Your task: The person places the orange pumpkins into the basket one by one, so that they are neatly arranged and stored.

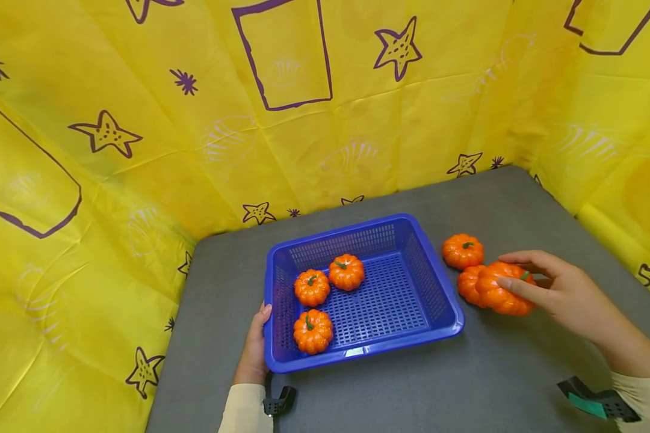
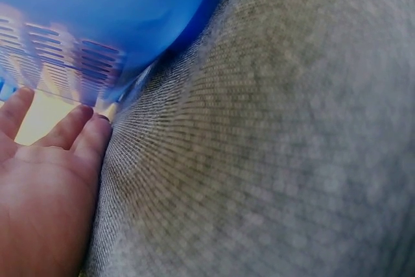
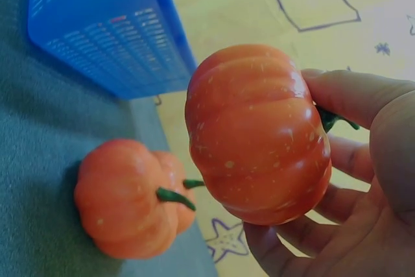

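My right hand (image 1: 555, 294) grips an orange toy pumpkin (image 3: 256, 134) with a green stem, thumb on one side and fingers on the other. In the head view, this pumpkin overlaps a second pumpkin (image 1: 468, 285) on the table; a third pumpkin (image 1: 462, 251) sits just behind. My left hand (image 1: 257, 340) rests at the left side of a blue plastic basket (image 1: 365, 350), thumb tip at the rim. The left wrist view shows its fingers (image 2: 65, 128) extended, tips right at the slotted wall. Inside the basket, three pumpkins (image 1: 313, 331) lie toward the left.
A dark grey cloth-covered table (image 1: 222, 276) carries everything. Yellow sheets (image 1: 303, 156) printed with purple starfish and outlines hang behind it and along both sides. A black strap (image 1: 598, 400) is at the right wrist, another strap (image 1: 279, 402) at the left.
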Demonstrator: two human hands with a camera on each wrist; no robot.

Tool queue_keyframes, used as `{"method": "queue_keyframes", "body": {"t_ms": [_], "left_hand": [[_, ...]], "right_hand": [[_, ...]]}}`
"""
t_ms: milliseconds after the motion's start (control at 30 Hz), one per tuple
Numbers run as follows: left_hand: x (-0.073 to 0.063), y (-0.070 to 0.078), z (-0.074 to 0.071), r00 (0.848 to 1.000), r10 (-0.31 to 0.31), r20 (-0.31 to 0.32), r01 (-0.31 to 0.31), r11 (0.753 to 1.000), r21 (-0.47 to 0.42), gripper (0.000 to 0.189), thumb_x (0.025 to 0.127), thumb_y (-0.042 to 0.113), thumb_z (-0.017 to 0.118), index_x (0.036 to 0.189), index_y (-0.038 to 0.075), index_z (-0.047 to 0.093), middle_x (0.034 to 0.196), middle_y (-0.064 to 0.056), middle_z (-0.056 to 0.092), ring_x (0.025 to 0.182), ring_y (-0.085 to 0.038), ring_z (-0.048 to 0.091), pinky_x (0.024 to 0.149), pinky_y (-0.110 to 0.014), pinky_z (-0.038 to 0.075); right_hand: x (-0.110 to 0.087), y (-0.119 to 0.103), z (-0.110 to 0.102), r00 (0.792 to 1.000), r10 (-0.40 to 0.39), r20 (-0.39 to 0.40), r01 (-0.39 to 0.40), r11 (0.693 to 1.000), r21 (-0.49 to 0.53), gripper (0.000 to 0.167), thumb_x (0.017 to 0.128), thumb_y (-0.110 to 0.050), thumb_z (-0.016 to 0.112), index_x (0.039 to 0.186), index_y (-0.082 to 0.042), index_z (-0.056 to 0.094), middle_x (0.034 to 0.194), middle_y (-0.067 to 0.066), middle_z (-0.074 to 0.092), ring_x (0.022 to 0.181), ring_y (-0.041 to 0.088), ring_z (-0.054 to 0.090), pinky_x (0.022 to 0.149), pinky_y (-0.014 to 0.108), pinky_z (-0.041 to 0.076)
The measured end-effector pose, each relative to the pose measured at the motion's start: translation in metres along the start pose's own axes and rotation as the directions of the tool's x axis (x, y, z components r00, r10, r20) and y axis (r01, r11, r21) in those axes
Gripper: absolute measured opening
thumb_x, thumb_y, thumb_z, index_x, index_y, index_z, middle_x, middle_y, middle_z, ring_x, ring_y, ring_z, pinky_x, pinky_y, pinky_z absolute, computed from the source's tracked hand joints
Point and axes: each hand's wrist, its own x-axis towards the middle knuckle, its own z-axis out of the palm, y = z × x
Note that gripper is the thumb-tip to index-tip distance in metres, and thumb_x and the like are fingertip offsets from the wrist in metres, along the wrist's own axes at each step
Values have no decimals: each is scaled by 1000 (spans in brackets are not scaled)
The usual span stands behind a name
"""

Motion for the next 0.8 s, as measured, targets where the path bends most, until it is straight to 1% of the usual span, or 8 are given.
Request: {"method": "queue_keyframes", "body": {"t_ms": [133, 267, 367, 533, 800], "left_hand": [[1, 0, 0, 1000, 6, 14, -6, 1000, -4, 75, 109, 53, 38, 175, 27, 16, 165, -25, 37, 130, -30, 60, 103, -47, 54], [2, 0, -1, 1000, 8, 16, -8, 1000, -8, 76, 108, 53, 39, 175, 27, 15, 167, -23, 36, 131, -30, 58, 104, -46, 53], [2, 0, -1, 1000, 9, 19, -9, 1000, -12, 76, 108, 53, 39, 175, 26, 14, 167, -23, 35, 132, -30, 58, 105, -46, 53], [1, 0, 0, 1000, 12, 28, -12, 1000, -10, 75, 109, 52, 36, 175, 25, 13, 165, -25, 36, 130, -29, 58, 104, -45, 53], [1, 1, 0, 1000, 8, 25, -7, 1000, -11, 76, 109, 52, 37, 176, 25, 13, 166, -25, 34, 130, -29, 58, 104, -45, 53]], "right_hand": [[1, -5, 2, 1000, -27, 7, 27, 1000, 16, 37, 94, 0, 83, 129, -6, 74, 114, -13, 71, 87, 9, 65, 74, 16, 50], [2, -10, 6, 998, -59, 12, 59, 998, 32, 38, 92, 2, 84, 129, -7, 75, 118, -13, 71, 88, 10, 66, 75, 15, 50], [4, -14, 10, 996, -87, 16, 86, 995, 48, 40, 91, 3, 84, 128, -8, 75, 120, -12, 71, 94, 8, 66, 79, 14, 50], [6, -21, 17, 990, -141, 25, 138, 986, 90, 41, 90, 7, 83, 128, -7, 76, 120, -5, 72, 102, 6, 64, 84, 13, 50], [9, -36, 26, 976, -214, 35, 208, 971, 122, 44, 89, 10, 83, 128, -9, 76, 119, 0, 73, 107, 7, 63, 86, 15, 51]]}}
